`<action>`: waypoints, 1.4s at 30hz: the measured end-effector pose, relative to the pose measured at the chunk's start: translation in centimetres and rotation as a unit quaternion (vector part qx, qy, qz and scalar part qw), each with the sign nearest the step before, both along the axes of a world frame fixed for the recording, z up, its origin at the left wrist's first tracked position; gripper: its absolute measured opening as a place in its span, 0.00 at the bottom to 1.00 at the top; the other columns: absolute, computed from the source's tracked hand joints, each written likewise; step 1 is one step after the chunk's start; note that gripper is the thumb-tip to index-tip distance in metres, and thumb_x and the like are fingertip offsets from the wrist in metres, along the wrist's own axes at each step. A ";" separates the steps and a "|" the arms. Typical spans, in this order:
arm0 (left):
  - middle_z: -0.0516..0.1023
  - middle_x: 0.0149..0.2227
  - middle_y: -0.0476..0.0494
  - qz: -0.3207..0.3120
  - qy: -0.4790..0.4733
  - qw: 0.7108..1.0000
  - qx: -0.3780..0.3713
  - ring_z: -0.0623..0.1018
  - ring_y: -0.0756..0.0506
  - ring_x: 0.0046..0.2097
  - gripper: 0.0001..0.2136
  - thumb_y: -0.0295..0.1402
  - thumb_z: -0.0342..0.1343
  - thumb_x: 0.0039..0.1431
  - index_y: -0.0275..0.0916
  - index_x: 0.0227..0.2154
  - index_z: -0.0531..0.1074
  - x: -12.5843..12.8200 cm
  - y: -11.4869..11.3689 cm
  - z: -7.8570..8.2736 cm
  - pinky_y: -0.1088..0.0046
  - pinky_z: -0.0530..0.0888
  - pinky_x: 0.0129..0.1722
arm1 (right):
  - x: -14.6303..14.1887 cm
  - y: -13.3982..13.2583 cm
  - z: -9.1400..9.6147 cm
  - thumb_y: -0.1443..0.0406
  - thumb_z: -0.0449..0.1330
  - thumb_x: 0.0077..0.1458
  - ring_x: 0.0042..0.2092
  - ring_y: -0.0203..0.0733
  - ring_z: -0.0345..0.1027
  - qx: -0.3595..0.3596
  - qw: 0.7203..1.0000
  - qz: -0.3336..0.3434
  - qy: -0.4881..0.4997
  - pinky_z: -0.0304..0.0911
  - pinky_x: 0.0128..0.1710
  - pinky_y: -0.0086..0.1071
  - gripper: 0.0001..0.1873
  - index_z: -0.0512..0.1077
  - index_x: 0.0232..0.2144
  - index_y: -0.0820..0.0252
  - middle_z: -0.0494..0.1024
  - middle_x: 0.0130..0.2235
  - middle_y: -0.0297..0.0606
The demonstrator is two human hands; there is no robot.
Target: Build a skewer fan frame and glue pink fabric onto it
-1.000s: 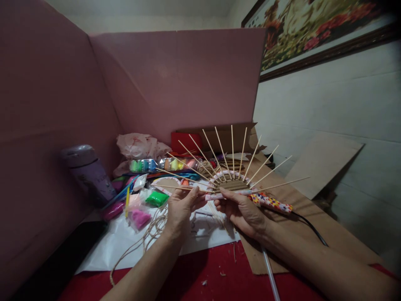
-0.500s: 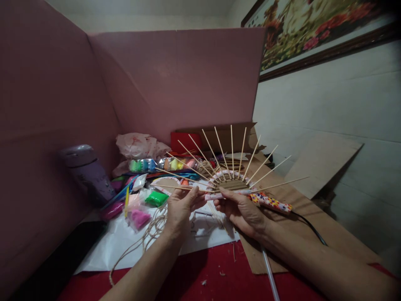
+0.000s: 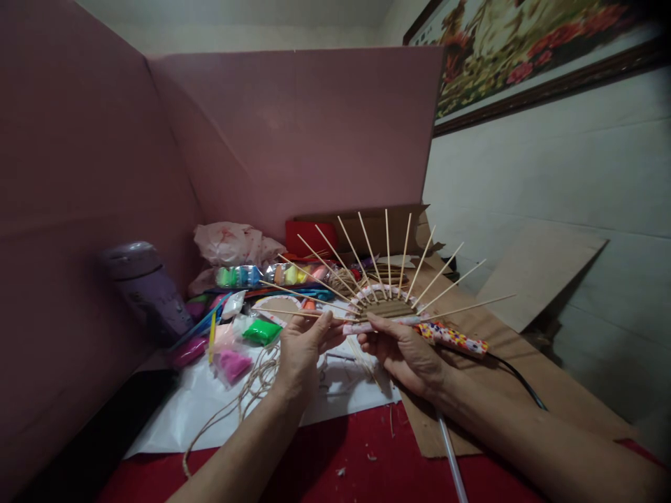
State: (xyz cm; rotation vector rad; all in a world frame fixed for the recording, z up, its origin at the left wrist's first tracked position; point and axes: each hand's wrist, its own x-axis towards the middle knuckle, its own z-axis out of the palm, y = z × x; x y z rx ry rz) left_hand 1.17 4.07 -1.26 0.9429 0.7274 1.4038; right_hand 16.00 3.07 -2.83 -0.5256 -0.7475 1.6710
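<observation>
A half-round piece of corrugated cardboard [image 3: 388,309] with a pale patterned rim is held up in front of me. Several thin wooden sticks [image 3: 387,255] fan out from its curved edge. My left hand [image 3: 307,346] pinches the lowest stick on the left between thumb and fingers, close to the cardboard's left corner. With the thumb on its face and the fingers beneath, my right hand [image 3: 412,356] grips the cardboard along its straight lower edge. The fingertips under the piece are partly hidden.
Behind my left hand lie packets of coloured clay [image 3: 262,332] and loose twine [image 3: 256,384] on white paper [image 3: 178,419]. A purple bottle [image 3: 149,293] stands left. A flower-patterned tool [image 3: 456,339] with a black cord rests on flat cardboard [image 3: 556,398], near a clear rod [image 3: 451,454].
Both hands keep their hold and place. The stick tips on the right side of the fan have shifted very slightly left.
</observation>
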 end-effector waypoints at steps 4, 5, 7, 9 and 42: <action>0.78 0.25 0.44 -0.002 -0.004 1.000 -0.002 0.77 0.47 0.28 0.08 0.33 0.59 0.44 0.35 0.25 0.67 0.0 0.0 0.0 0.70 0.73 0.30 | 0.0 0.1 -0.1 0.66 0.58 0.48 0.27 0.32 0.65 0.005 1.000 0.006 0.000 0.61 0.31 0.27 0.07 0.73 0.25 0.65 0.75 0.26 0.38; 0.78 0.25 0.44 -0.001 -0.004 1.000 -0.002 0.77 0.47 0.28 0.09 0.33 0.60 0.44 0.35 0.25 0.67 0.0 0.0 0.0 0.70 0.73 0.30 | -0.1 0.1 -0.1 0.66 0.58 0.48 0.27 0.32 0.65 0.008 1.000 0.007 -0.001 0.61 0.31 0.27 0.07 0.73 0.24 0.65 0.75 0.25 0.37; 0.78 0.25 0.44 0.000 -0.004 1.000 -0.002 0.77 0.46 0.28 0.09 0.33 0.60 0.44 0.35 0.25 0.67 0.0 0.1 0.0 0.70 0.73 0.30 | -0.1 0.2 -0.2 0.65 0.58 0.48 0.27 0.32 0.65 0.013 1.000 0.008 0.002 0.61 0.31 0.28 0.08 0.73 0.23 0.65 0.75 0.24 0.37; 0.78 0.25 0.44 0.001 -0.003 1.000 -0.001 0.77 0.46 0.28 0.09 0.33 0.60 0.44 0.35 0.26 0.67 0.0 0.1 -0.1 0.70 0.73 0.30 | -0.1 0.2 -0.2 0.65 0.59 0.47 0.27 0.32 0.65 0.009 1.000 0.006 0.006 0.61 0.32 0.28 0.08 0.73 0.24 0.66 0.75 0.24 0.37; 0.78 0.25 0.43 0.005 0.000 1.000 -0.001 0.77 0.47 0.28 0.09 0.32 0.59 0.44 0.34 0.26 0.66 0.0 -0.1 0.1 0.70 0.73 0.30 | -0.1 0.0 0.1 0.67 0.58 0.48 0.27 0.32 0.66 0.001 1.000 0.007 0.008 0.61 0.32 0.27 0.07 0.73 0.26 0.66 0.75 0.26 0.38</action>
